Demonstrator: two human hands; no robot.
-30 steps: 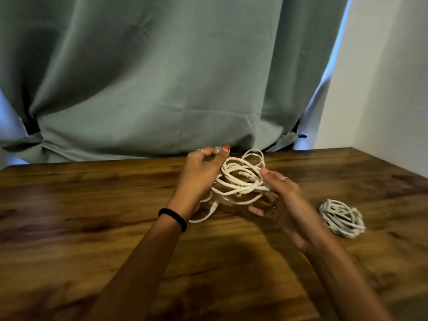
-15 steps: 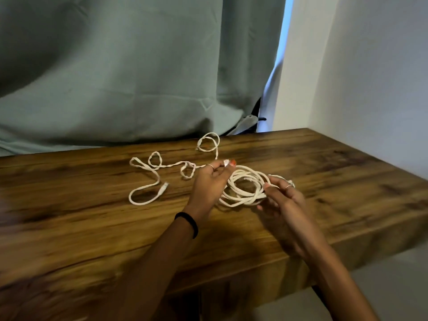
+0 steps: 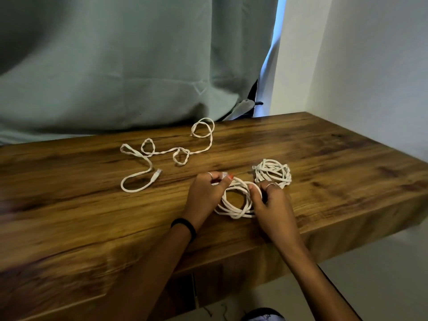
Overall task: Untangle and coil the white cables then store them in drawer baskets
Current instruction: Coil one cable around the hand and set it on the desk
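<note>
Bare forearms; a black band [image 3: 184, 225] circles the left wrist, rings on both hands, red-orange polish on the nails.

Low in the middle of the frame, the left hand [image 3: 203, 195] and the right hand [image 3: 274, 205] hold a loose coil of white cable [image 3: 236, 205] against the wooden surface [image 3: 335, 163]. The left grip pinches what looks like a clear plug [image 3: 224, 176], though it is small and blurred. A bundled white cable [image 3: 273, 172] lies just right of the hands. A twisted, looped white cable [image 3: 162, 156] sprawls at centre left. A grey-green curtain [image 3: 115, 66] fills the upper left.
</note>
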